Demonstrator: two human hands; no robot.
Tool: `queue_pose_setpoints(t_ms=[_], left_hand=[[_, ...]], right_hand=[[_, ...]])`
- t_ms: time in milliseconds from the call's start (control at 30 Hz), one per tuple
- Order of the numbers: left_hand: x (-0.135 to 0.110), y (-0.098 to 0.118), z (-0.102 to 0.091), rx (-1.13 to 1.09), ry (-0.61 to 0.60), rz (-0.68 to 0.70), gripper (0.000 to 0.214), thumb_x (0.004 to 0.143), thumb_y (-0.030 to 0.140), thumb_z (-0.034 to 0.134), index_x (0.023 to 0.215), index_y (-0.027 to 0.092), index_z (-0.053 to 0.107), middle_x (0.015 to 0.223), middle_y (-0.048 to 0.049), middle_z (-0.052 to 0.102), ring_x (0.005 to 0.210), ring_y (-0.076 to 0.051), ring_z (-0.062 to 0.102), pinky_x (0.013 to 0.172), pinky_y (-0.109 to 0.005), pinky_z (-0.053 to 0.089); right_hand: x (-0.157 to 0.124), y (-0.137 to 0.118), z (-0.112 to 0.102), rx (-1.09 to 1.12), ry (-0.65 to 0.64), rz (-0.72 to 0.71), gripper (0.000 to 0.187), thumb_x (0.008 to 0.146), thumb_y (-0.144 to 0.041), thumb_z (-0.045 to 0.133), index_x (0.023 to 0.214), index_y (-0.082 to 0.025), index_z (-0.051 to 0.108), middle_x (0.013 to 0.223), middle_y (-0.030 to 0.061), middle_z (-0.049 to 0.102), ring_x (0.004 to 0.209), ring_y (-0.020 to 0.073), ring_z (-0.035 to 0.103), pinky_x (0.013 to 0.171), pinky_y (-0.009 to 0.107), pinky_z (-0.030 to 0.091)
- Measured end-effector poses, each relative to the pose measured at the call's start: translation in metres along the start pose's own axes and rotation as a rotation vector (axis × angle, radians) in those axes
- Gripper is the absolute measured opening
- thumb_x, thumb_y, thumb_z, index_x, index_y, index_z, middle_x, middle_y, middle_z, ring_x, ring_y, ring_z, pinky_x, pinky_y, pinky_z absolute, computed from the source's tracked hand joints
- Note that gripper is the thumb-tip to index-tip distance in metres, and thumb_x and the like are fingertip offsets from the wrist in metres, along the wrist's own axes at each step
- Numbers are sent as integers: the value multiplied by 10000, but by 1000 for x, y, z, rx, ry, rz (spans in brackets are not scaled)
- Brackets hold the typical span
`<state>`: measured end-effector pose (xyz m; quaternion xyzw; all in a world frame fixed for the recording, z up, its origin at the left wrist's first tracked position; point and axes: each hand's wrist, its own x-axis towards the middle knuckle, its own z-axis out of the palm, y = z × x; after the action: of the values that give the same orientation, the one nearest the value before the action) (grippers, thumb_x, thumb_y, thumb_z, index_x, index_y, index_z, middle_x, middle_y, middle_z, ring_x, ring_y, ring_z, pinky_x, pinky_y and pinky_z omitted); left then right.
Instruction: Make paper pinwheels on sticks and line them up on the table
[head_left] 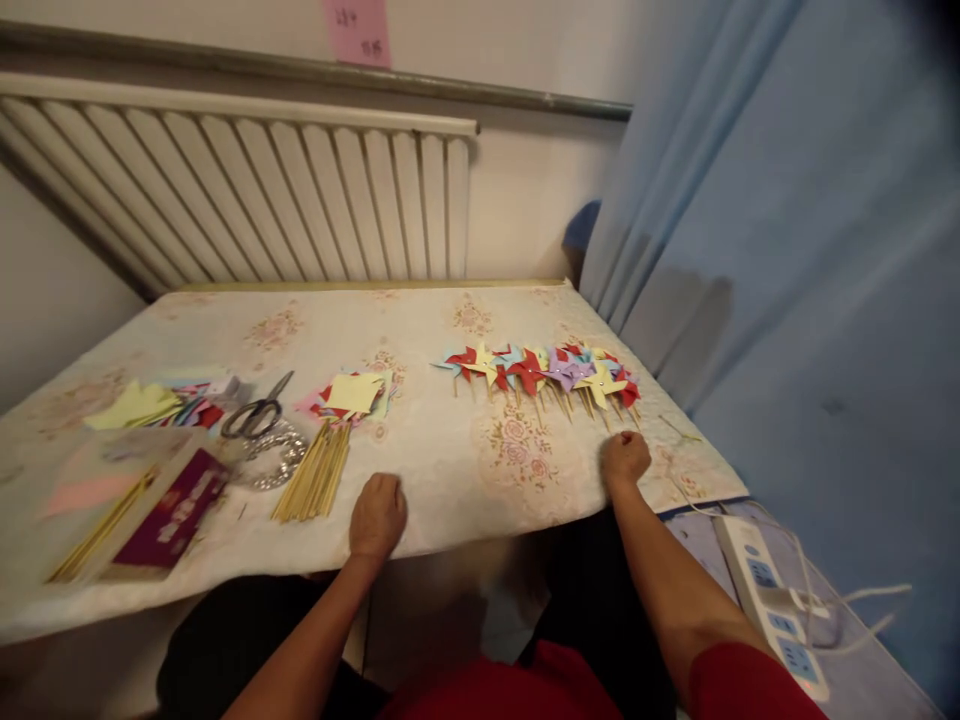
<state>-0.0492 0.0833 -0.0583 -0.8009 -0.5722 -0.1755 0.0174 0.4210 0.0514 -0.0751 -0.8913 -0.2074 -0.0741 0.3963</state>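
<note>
Pause, I judge: my left hand and right hand rest fisted on the worktop; taking the sticks, centre-left, needs an opened grip.

Warm, fairly dim indoor light spreads evenly over the table, with no glare. A soft grey shadow lies on the blue curtain beside the table's far corner. The wide lens bows the radiator and darkens the top right corner. The pinwheels look fairly sharp, while the purple box near the left edge is smeared.
</note>
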Motion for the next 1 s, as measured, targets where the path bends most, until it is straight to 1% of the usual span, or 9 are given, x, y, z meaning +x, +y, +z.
queue_pose_setpoints(t_ms=[233,400,500,600,767,900,1000], left_hand=[[-5,2,-1,-28,-8,-54,148,878,136,415,844,186,550,886,-86,557,910,-217,514,824,-343,413],[-8,4,-2,-26,-12,-66,146,885,144,421,841,187,553,891,-84,558,899,-215,507,806,-339,406],[-9,5,-2,-19,-14,-71,148,888,149,422,833,190,553,895,-81,558,894,-215,504,798,-338,402],[-9,4,-2,-23,-22,-76,141,884,147,427,837,190,553,899,-81,558,893,-216,503,794,-340,401],[-10,5,-4,-39,-50,-84,125,868,134,441,847,185,553,921,-85,563,909,-219,506,811,-344,408],[-8,5,-8,-54,-92,-91,139,879,138,422,872,180,554,937,-92,567,909,-222,521,802,-349,418],[-4,5,-11,-72,-158,-90,166,896,145,394,913,175,557,962,-99,573,894,-219,544,771,-348,429]], right_hand=[[-24,-1,-12,-41,-59,27,275,735,-196,485,889,-120,699,781,115,673,749,241,587,746,338,417],[-52,-8,-15,-55,-113,-1,292,752,-235,487,918,-133,705,787,112,680,725,244,582,726,345,410],[-75,-17,-17,-58,-159,-66,287,763,-255,489,923,-147,701,810,103,685,736,234,577,728,331,403],[-101,-29,-19,-81,-204,-159,280,776,-256,476,918,-156,696,832,100,683,757,230,575,721,320,389],[-139,-52,-20,-115,-258,-231,267,805,-279,463,885,-169,692,827,94,679,731,220,564,678,311,357],[-162,-69,-19,-133,-301,-327,258,827,-279,457,892,-175,685,836,91,679,723,213,565,666,306,349],[-180,-83,-15,-142,-331,-427,249,844,-269,449,879,-179,678,855,93,684,731,212,571,663,305,347]])
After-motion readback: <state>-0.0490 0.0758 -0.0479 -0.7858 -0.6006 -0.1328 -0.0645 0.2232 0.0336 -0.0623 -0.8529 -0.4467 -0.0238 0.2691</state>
